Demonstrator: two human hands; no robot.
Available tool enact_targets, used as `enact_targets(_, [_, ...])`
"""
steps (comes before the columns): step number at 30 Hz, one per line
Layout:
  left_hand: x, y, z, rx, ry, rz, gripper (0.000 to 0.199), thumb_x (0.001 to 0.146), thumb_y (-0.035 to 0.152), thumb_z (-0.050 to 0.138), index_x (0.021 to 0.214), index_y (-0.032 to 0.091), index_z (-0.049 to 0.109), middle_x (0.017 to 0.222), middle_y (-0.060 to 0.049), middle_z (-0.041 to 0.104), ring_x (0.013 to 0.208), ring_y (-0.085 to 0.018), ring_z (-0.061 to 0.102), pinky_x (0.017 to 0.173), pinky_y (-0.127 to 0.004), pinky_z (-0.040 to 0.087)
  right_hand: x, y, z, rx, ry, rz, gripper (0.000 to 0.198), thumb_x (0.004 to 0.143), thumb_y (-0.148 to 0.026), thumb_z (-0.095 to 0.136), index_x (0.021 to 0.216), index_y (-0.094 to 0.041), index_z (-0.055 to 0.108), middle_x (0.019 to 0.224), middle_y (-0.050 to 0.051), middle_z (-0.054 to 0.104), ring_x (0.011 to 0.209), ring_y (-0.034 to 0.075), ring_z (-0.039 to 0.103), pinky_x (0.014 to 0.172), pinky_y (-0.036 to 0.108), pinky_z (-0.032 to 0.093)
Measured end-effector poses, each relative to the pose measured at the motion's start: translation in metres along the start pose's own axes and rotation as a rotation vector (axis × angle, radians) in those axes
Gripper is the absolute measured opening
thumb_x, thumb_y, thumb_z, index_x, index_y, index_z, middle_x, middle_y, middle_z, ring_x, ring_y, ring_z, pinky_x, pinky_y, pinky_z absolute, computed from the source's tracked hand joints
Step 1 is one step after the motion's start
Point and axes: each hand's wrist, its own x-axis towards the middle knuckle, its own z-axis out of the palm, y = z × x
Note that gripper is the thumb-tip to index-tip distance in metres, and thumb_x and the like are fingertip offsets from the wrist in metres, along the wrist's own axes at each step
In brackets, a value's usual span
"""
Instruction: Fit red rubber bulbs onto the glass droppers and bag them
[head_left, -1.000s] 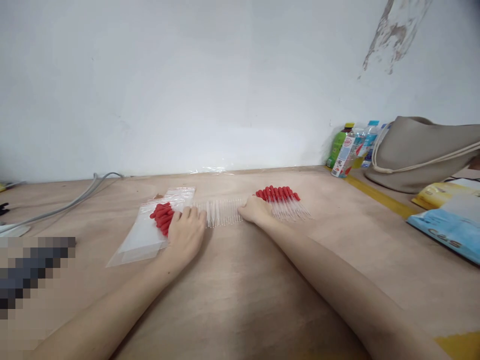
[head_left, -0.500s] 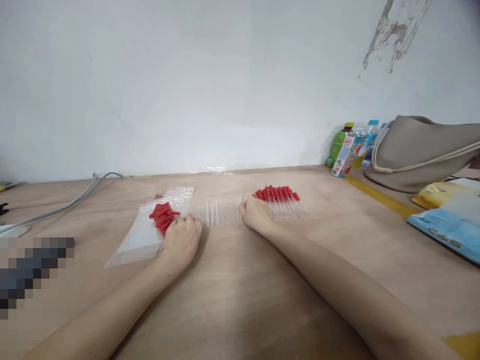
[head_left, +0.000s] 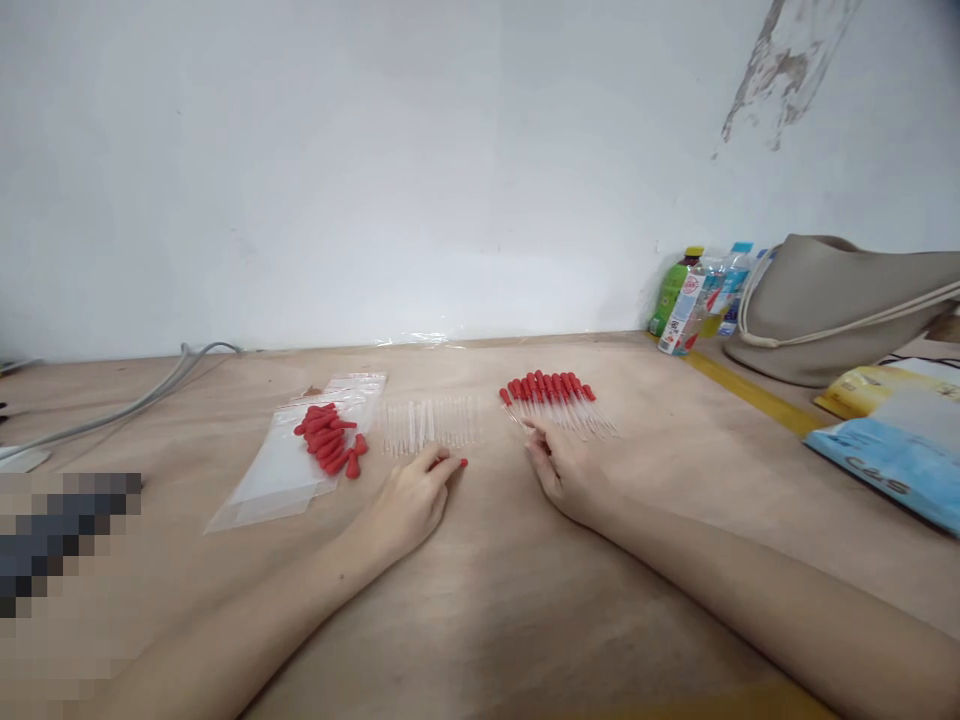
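My left hand (head_left: pixel 411 498) is closed, with a red rubber bulb (head_left: pixel 463 462) pinched at its fingertips. Just beyond it lies a row of clear dropper tubes (head_left: pixel 427 422). My right hand (head_left: pixel 566 470) has curled fingers, the tips closed on a thin clear dropper tube; the grip is partly hidden. Several assembled droppers with red bulbs (head_left: pixel 551 385) lie side by side beyond that hand, and the leftmost dropper (head_left: pixel 505 398) rests slightly apart, its lower end near my fingertips. A pile of loose red bulbs (head_left: pixel 324 440) sits on clear zip bags (head_left: pixel 266 480) to the left.
Grey cables (head_left: pixel 154 388) run across the wooden table's left side, behind a pixelated dark object (head_left: pixel 71 540). Drink bottles (head_left: pixel 682 300), a taupe bag (head_left: pixel 840 305) and a blue and yellow packet (head_left: pixel 892 450) stand or lie at the right. A white wall (head_left: pixel 450 180) rises behind.
My left hand has moved right from the bulb pile, now with a red bulb. My right hand has moved right, from the end of the tube row to the front of the assembled droppers.
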Motion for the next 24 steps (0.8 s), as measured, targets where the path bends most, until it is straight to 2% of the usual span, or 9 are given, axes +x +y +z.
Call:
enact_targets(2, [0.002, -0.006, 0.005, -0.083, 0.058, -0.015, 0.022, 0.085, 0.014, 0.038, 0.096, 0.018, 0.056, 0.091, -0.005, 0.053, 0.076, -0.015, 0.055, 0.067, -0.027, 0.045, -0.004, 0.001, -0.005, -0.037, 0.015, -0.056, 0.025, 0.086, -0.020, 0.035, 0.109, -0.016, 0.045, 0.094, 0.010, 0.059, 0.085, 0.019, 0.055, 0.070, 0.031, 0.043])
enact_targets(5, [0.007, -0.013, 0.010, -0.133, 0.112, -0.074, 0.016, 0.085, 0.021, 0.043, 0.089, 0.017, 0.057, 0.085, -0.003, 0.053, 0.074, -0.015, 0.054, 0.067, -0.027, 0.045, -0.004, 0.001, -0.007, -0.071, 0.012, -0.061, 0.019, 0.085, -0.018, 0.038, 0.099, -0.017, 0.050, 0.087, 0.008, 0.060, 0.078, 0.018, 0.054, 0.069, 0.031, 0.040])
enact_targets(10, [0.010, -0.007, 0.010, -0.231, 0.199, -0.108, 0.021, 0.085, 0.020, 0.044, 0.102, 0.017, 0.056, 0.084, -0.004, 0.052, 0.078, -0.015, 0.052, 0.071, -0.029, 0.044, -0.002, -0.002, -0.004, -0.032, -0.022, -0.021, 0.011, 0.082, -0.019, 0.044, 0.088, -0.016, 0.053, 0.075, 0.003, 0.058, 0.067, 0.013, 0.052, 0.070, 0.029, 0.034])
enact_targets(18, [0.010, 0.010, 0.004, -0.500, 0.168, -0.168, 0.018, 0.086, 0.026, 0.042, 0.093, 0.019, 0.057, 0.090, -0.004, 0.054, 0.085, -0.015, 0.052, 0.075, -0.029, 0.043, -0.002, -0.010, -0.003, -0.005, -0.111, -0.125, 0.012, 0.084, -0.023, 0.045, 0.084, -0.016, 0.055, 0.071, 0.000, 0.060, 0.060, 0.009, 0.049, 0.073, 0.030, 0.027])
enact_targets(24, [0.010, 0.010, 0.007, -0.723, 0.077, -0.238, 0.016, 0.084, 0.029, 0.046, 0.090, 0.016, 0.055, 0.078, -0.002, 0.061, 0.071, -0.013, 0.056, 0.064, -0.025, 0.044, 0.000, -0.011, -0.002, 0.030, -0.162, -0.137, 0.014, 0.084, -0.023, 0.044, 0.082, -0.017, 0.056, 0.068, -0.001, 0.058, 0.059, 0.009, 0.047, 0.072, 0.030, 0.025])
